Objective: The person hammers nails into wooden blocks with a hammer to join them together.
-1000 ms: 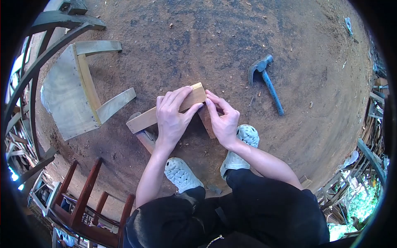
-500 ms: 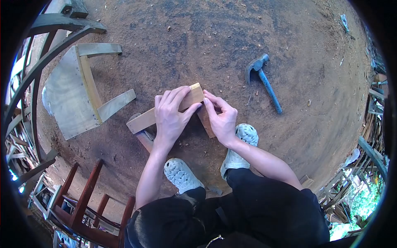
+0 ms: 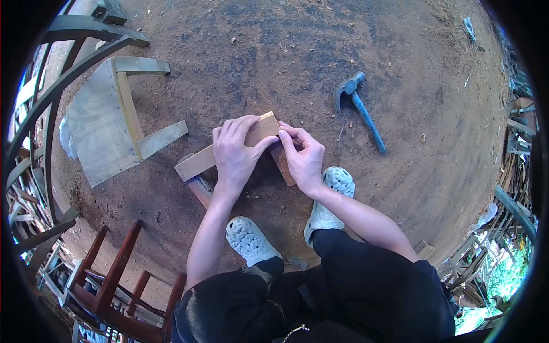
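A U-shaped wooden frame [image 3: 196, 164], a light board with two legs below it, stands between my feet. My left hand [image 3: 233, 151] is closed over the middle of the board, fingers on the far edge and thumb on the near one. At the board's right end my right hand [image 3: 303, 157] is pinched against the corner above the right leg [image 3: 282, 166]. Whatever sits between its fingertips is too small to make out. To the right, a claw hammer [image 3: 366, 118] with a blue handle lies on the dirt, touched by neither hand.
On the left lies a wooden seat panel [image 3: 103, 126] with two legs attached. Dark curved wooden parts [image 3: 86, 30] stand at the upper left, and a reddish-brown chair [image 3: 117, 268] lies at the lower left. Scrap wood [image 3: 517, 211] is piled along the right edge.
The view has shifted slightly, so the hammer appears a little further left and higher. Both hands keep nearly the same hold on the frame.
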Tool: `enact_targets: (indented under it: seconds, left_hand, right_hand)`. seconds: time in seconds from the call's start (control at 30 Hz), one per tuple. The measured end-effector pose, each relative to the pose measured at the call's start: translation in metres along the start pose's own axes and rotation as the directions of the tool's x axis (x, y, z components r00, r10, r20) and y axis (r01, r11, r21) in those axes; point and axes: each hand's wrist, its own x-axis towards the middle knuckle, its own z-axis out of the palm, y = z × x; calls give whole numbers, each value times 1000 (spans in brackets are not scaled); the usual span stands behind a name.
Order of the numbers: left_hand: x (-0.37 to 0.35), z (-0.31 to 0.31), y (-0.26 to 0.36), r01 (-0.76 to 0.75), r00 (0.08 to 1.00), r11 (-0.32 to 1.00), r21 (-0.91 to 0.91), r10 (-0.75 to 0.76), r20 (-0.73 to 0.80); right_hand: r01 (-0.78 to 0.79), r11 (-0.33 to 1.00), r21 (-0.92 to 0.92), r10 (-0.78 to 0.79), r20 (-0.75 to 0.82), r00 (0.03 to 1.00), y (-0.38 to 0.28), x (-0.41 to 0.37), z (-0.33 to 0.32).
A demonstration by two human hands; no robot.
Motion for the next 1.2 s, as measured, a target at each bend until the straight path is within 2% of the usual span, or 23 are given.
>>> enact_targets:
  seconds: [0.13, 0.2, 0.23, 0.3, 0.33, 0.4, 0.53, 0.63, 0.8, 0.9, 0.93, 1.0, 1.07, 1.13, 1.2]
  left_hand:
    - [-5, -3, 3, 55, 998, 995, 89, -56, 2]
    - [-6, -6, 4, -32, 977, 981, 191, 71, -199]
    - [-8, -8, 6, -33, 976, 981, 191, 73, -203]
    - [-13, -12, 15, -56, 957, 988, 141, 93, -275]
    - [-15, -8, 15, -55, 956, 989, 140, 93, -280]
    - [-19, 2, 15, -88, 966, 995, -47, 73, -248]
    - [-16, 15, 17, -84, 939, 981, -177, 18, -343]
    - [-19, 21, 19, -101, 926, 975, -198, 19, -377]
    - [-25, 26, 17, -146, 901, 970, -194, 49, -430]
    - [-28, 25, 17, -109, 902, 984, -143, 37, -430]
    - [-27, 26, 16, -69, 898, 993, -97, 20, -439]
    - [-24, 29, 15, -41, 895, 997, -60, 10, -446]
    - [-24, 30, 14, 20, 899, 1000, 24, -8, -437]
    - [-22, 36, 10, 6, 898, 1000, 20, 3, -440]
    - [-20, 38, 10, -2, 906, 999, 51, 24, -422]
  right_hand:
    - [8, 1000, -1, -8, -32, 999, 7, 1, 2]
    - [166, 985, -42, -170, -118, 978, 7, 3, 4]
    - [170, 985, -42, -174, -118, 978, 3, 5, 2]
    - [401, 895, -196, -410, -4, 912, -8, 9, -3]
    - [405, 893, -198, -413, -1, 911, -10, 12, -1]
    - [396, 914, -88, -392, 55, 918, -13, 15, 5]
    - [420, 906, -48, -414, 99, 905, -12, 13, 10]
    - [417, 909, 0, -415, 89, 905, -12, 12, 6]
    - [438, 895, -79, -423, 158, 892, -13, 9, -4]
    - [480, 868, -127, -461, 151, 874, -16, 8, -8]
    - [479, 866, -142, -462, 138, 876, -16, 9, -13]
    - [417, 888, -197, -433, -48, 900, -16, 15, -24]
    - [405, 841, -358, -498, -220, 839, -12, 27, -46]
    - [348, 846, -404, -495, -352, 794, -4, 42, -72]
    - [270, 821, -504, -495, -390, 777, 1, 51, -99]
